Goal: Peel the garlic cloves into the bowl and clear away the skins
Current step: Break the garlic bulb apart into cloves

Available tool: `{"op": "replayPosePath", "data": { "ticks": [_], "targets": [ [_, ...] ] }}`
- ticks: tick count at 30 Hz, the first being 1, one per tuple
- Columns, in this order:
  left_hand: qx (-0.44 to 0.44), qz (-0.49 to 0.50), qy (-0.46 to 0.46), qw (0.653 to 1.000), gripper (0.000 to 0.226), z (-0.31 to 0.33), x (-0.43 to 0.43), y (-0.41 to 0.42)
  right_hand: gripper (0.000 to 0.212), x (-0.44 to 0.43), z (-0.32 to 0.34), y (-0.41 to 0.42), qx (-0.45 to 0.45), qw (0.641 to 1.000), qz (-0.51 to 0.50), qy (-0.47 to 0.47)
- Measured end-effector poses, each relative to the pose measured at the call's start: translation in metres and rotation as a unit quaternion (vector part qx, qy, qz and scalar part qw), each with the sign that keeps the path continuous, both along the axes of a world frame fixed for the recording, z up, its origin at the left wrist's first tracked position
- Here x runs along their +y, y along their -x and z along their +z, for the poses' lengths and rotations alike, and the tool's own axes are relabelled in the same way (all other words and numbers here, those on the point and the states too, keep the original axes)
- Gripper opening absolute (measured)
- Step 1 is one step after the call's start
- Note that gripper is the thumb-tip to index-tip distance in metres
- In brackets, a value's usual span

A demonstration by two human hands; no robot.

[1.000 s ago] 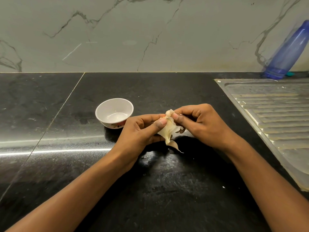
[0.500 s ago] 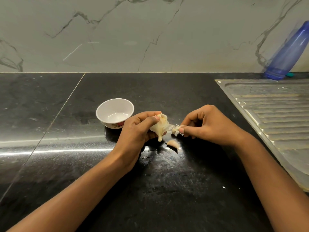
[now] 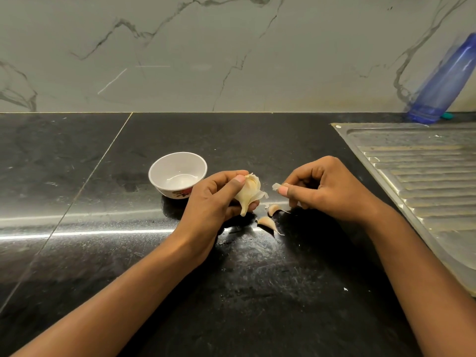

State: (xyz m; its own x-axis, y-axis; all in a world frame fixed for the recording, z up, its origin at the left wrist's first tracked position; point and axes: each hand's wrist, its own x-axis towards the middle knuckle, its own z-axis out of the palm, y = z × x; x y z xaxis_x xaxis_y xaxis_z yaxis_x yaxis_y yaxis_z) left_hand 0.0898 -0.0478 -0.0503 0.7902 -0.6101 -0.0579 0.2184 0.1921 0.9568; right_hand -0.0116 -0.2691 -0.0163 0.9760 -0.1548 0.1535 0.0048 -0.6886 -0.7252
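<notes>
Nearest the camera, two bare forearms reach in over the black countertop [image 3: 231, 292]. With the garlic bulb [image 3: 248, 193] as the centre of the dial, two unpeeled cloves lie on the stone between four and five o'clock. These are the nearer clove [image 3: 265, 222] and, just beyond it, the farther clove [image 3: 273, 208]; I cannot tell whether they touch.

The left hand [image 3: 216, 202] grips the bulb, thumb on top and fingers curled beneath. The bulb's pointed end is down and papery skin flares at its right side. At three o'clock, apart from the bulb, the right hand [image 3: 324, 191] pinches a small pale piece [image 3: 276, 186] between thumb and forefinger. It is too small to tell skin from sliver.

At ten o'clock, just beside the left knuckles, stands the white bowl [image 3: 180, 163], with no garlic in it. Farther off at two o'clock lies the steel drainboard [image 3: 425, 176]. Beyond it, at one o'clock, a blue bottle [image 3: 445, 78] leans by the marble wall.

The step in hand looks like breaking the bulb into cloves, so the task seems early. The next move probably calls for dropping the pinched piece aside. The right fingertips would then go back to the bulb and pry at a clove's edge, while the left hand holds firm without crushing.
</notes>
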Motion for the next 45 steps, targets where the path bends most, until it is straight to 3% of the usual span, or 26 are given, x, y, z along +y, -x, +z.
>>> {"op": "replayPosePath", "data": {
  "ticks": [9,22,32,38,45],
  "targets": [
    [-0.025,0.009,-0.017,0.999,0.027,0.001,0.001,0.001,0.007,0.010,-0.021,-0.014,-0.043,0.999,-0.028,0.016],
    [-0.095,0.018,-0.031,0.995,0.028,0.003,0.002,0.004,0.034,0.024,-0.017,-0.013,-0.019,0.998,0.051,0.028],
    [-0.105,0.037,-0.027,0.993,0.028,0.002,0.002,0.003,0.020,0.030,-0.022,-0.018,-0.074,0.996,0.014,0.038],
    [-0.103,0.043,-0.032,0.993,0.029,0.001,0.001,0.002,0.041,0.029,-0.019,-0.017,-0.046,0.998,0.037,0.001],
    [-0.091,0.044,-0.028,0.995,0.026,0.000,0.001,0.001,0.023,0.027,-0.015,-0.015,-0.073,0.997,-0.013,-0.026]
  ]
}}
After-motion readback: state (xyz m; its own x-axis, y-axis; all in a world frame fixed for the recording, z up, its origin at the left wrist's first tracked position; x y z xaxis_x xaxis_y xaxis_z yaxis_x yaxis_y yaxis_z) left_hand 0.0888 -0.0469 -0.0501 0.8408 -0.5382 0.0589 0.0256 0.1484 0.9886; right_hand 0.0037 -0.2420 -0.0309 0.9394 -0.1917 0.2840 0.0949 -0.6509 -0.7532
